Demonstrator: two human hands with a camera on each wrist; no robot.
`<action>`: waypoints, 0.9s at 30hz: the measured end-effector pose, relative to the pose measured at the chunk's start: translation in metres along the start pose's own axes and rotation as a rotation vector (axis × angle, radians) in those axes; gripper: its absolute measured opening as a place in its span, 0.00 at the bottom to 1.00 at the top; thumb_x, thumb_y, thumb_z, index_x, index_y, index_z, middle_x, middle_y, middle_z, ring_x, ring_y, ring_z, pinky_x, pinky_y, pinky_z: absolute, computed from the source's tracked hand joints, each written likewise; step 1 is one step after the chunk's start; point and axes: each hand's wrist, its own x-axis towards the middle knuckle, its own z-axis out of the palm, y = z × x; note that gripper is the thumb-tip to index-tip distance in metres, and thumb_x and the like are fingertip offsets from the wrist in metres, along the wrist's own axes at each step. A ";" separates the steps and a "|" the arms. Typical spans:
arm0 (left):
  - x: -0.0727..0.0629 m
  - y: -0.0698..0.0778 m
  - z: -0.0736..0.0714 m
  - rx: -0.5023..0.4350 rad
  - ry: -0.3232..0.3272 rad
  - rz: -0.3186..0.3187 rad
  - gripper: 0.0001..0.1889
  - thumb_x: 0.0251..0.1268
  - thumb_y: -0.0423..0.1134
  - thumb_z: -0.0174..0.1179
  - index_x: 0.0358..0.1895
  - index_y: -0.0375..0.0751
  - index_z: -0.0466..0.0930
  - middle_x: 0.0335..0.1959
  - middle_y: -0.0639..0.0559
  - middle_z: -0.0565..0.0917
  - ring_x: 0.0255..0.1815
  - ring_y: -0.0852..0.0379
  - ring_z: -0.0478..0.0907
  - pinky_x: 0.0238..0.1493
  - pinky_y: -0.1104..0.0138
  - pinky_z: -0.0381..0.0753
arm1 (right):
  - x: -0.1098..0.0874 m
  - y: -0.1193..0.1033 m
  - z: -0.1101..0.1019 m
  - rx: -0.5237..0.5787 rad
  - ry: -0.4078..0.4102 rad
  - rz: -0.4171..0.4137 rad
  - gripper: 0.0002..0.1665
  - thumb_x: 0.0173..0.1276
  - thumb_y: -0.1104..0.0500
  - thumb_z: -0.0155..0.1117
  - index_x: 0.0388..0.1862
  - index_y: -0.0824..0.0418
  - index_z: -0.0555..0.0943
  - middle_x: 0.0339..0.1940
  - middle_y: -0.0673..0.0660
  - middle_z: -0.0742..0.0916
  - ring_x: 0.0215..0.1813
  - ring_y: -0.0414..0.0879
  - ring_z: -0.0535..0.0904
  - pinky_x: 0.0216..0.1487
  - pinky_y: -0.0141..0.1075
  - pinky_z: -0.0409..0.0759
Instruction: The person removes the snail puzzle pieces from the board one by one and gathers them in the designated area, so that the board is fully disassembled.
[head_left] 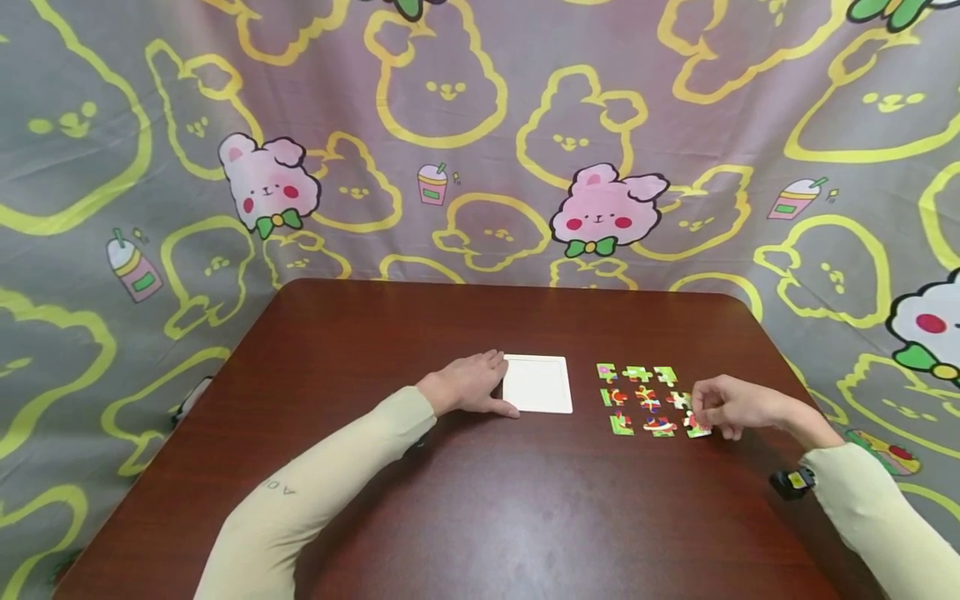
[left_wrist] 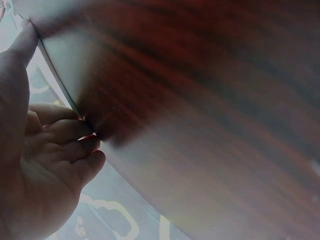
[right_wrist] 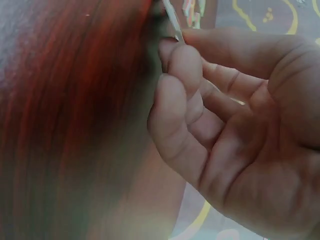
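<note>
A square white puzzle tray [head_left: 538, 385] with a thin raised border lies flat on the table. My left hand [head_left: 471, 383] rests at its left edge, fingers at the upper left and thumb by the lower left corner. To the right, several colourful jigsaw pieces [head_left: 647, 398] lie apart in rows, picture side up. My right hand [head_left: 731, 406] is at the lower right of these rows, pinching a puzzle piece [head_left: 697, 427] between thumb and fingertips. Only that piece's thin pale edge [right_wrist: 172, 20] shows in the right wrist view.
The dark reddish-brown table [head_left: 480, 500] has rounded far corners. A grey curtain [head_left: 480, 167] with yellow outlines and pink rabbit faces hangs behind it and along both sides. A dark wrist device [head_left: 791, 482] sits at the right cuff.
</note>
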 end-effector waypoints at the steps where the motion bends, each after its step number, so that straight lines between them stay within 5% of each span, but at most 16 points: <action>1: 0.000 0.000 0.000 0.005 0.002 0.001 0.55 0.58 0.78 0.47 0.75 0.35 0.57 0.77 0.38 0.58 0.80 0.47 0.54 0.78 0.59 0.58 | 0.000 -0.001 0.001 -0.003 0.004 0.013 0.05 0.69 0.65 0.60 0.35 0.67 0.75 0.26 0.58 0.82 0.19 0.41 0.76 0.19 0.35 0.78; 9: 0.002 0.003 0.000 -0.005 -0.005 0.017 0.54 0.59 0.77 0.48 0.75 0.35 0.57 0.77 0.37 0.58 0.79 0.46 0.55 0.78 0.58 0.58 | -0.001 -0.002 0.008 -0.023 0.049 0.101 0.14 0.66 0.58 0.68 0.33 0.66 0.74 0.22 0.57 0.81 0.18 0.43 0.77 0.18 0.39 0.81; 21: 0.005 0.002 0.000 -0.013 -0.002 0.011 0.54 0.57 0.78 0.49 0.75 0.35 0.59 0.77 0.38 0.59 0.79 0.46 0.54 0.78 0.58 0.58 | 0.000 -0.013 0.012 -0.185 0.080 0.164 0.15 0.66 0.58 0.68 0.27 0.61 0.71 0.19 0.54 0.80 0.16 0.44 0.75 0.16 0.37 0.79; 27: -0.003 -0.004 -0.006 -0.064 0.044 0.013 0.53 0.58 0.78 0.47 0.74 0.37 0.60 0.77 0.37 0.60 0.79 0.44 0.55 0.78 0.57 0.58 | 0.001 -0.016 0.004 -0.131 0.063 0.140 0.09 0.70 0.61 0.61 0.30 0.64 0.75 0.23 0.56 0.81 0.17 0.45 0.74 0.17 0.38 0.78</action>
